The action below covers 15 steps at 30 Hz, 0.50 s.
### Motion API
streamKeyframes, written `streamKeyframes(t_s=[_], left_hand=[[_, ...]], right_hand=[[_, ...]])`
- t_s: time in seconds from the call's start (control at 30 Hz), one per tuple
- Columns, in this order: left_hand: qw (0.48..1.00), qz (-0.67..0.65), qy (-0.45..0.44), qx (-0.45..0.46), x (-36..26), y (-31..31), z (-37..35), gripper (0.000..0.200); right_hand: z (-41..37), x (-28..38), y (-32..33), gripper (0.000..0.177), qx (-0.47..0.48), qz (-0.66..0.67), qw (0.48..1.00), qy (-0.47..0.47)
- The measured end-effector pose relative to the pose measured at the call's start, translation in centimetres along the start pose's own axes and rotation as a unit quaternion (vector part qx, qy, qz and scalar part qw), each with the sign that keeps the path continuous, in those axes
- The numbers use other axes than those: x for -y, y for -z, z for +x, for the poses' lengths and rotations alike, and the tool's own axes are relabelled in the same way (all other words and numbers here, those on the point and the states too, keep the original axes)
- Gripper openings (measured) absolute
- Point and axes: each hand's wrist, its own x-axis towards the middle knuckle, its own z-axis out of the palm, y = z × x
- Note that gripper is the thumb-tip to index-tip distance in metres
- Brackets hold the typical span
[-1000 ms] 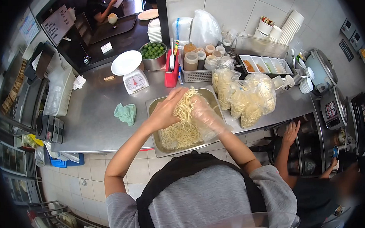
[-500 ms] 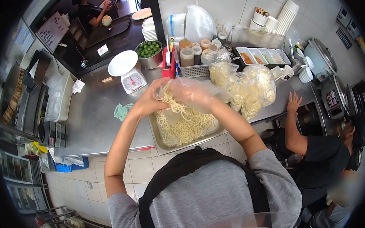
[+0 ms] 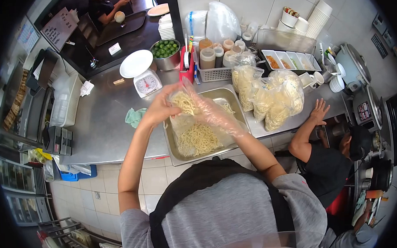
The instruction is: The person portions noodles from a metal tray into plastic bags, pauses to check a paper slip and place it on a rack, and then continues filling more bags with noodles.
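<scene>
Noodles (image 3: 198,139) lie in a metal tray (image 3: 170,157) at the counter's front edge. Above the tray, my left hand (image 3: 160,109) is closed on a clear plastic bag (image 3: 183,120) with some noodles in its upper part. My right hand (image 3: 206,109) wears a clear plastic glove and is at the right side of the bag's mouth, fingers pressed together against the noodles there. Its fingertips are partly hidden by the plastic. Filled noodle bags (image 3: 277,98) sit right of the tray. A kitchen scale (image 3: 147,84) with a white plate stands behind my left hand.
A green cloth (image 3: 135,117) lies left of the tray. Behind it are a pot of limes (image 3: 165,50), a basket of sauce bottles (image 3: 212,74) and a container of toppings (image 3: 288,60). A co-worker's hand (image 3: 318,113) rests on the counter at right.
My right hand has moved down and its fingers now point up beside the bag. More of the tray's back part shows. The co-worker at right has leaned in closer to the counter.
</scene>
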Motion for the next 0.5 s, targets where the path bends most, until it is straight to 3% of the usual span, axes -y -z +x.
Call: streamKeyframes(t_s=[0.07,0.13,0.2,0.23,0.3,0.37,0.4,0.5], left_hand=[[0.999,0.042,0.006,0.007,2.2,-0.2,0.3,0.072],[0.999,0.025,-0.023,-0.013,1.6,-0.3,-0.2,0.067],[0.999,0.013,-0.035,-0.030,1.3,-0.7,-1.1,0.062],[0.998,0.013,-0.039,-0.041,1.0,-0.7,-1.5,0.058],[0.996,0.071,-0.032,-0.053,1.6,-0.5,-1.8,0.049],[0.981,0.185,-0.010,-0.056,3.1,-0.5,-1.8,0.042],[0.978,0.198,-0.009,-0.063,3.3,-0.6,-1.5,0.041],[0.966,0.243,-0.013,-0.081,3.5,-0.6,0.3,0.043]], right_hand=[[0.7,-2.8,-1.1,0.091,0.040,-0.082,0.991,-0.099],[1.3,-6.2,-0.7,0.085,0.024,-0.027,0.999,0.005],[1.1,-6.7,0.4,0.073,0.022,0.078,0.997,0.020],[1.2,-6.7,1.3,0.063,0.026,0.152,0.988,-0.010],[1.7,-4.1,2.8,0.044,0.049,0.180,0.980,-0.076],[2.1,-1.2,3.6,0.024,0.090,0.087,0.981,-0.148],[2.0,-1.0,3.3,0.013,0.066,0.130,0.988,-0.052],[2.9,1.1,4.1,0.019,0.000,-0.048,0.997,0.067]])
